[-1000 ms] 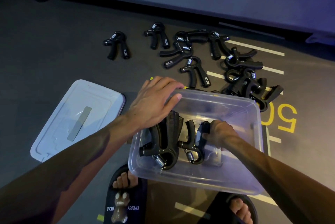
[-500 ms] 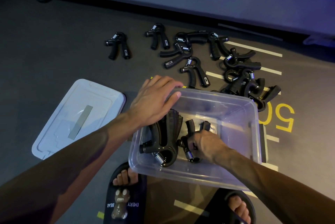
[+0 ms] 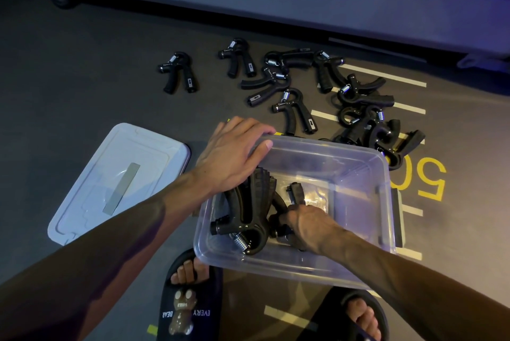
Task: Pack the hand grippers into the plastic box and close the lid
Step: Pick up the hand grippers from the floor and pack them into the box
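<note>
A clear plastic box stands on the floor in front of my feet. My left hand grips its far left corner, fingers curled over the rim. Inside, a bunch of black hand grippers stands packed at the left. My right hand is down in the box, holding one more hand gripper right beside that bunch. Several loose hand grippers lie scattered on the floor beyond the box. The white lid lies flat on the floor to the left.
My two feet in dark slippers are just below the box. A long grey platform edge runs across the back. Yellow and white floor markings lie to the right of the box.
My right hand has slid leftward and nearer inside the box, bringing its hand gripper up against the packed bunch. My left hand has stayed on the box corner.
</note>
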